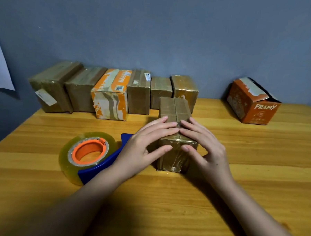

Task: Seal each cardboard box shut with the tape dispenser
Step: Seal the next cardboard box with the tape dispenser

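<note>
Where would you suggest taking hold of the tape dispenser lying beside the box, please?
Probably by the blue handle of the tape dispenser, coming from the near side. It lies flat with the roll up, and the left hand covers its far end, so the near blue edge is the free part.

You are working in dim, warm indoor light that falls from above and slightly in front. Your forearms throw soft, broad shadows toward you across the wooden table [238,176], and the lower left corner sinks into near black. Tape on the box [175,137] under your fingers gives small glints of glare. The wide lens bends the table's far edge and the wall [155,27] vignettes. Detail looks soft overall, with mild smearing.
</note>
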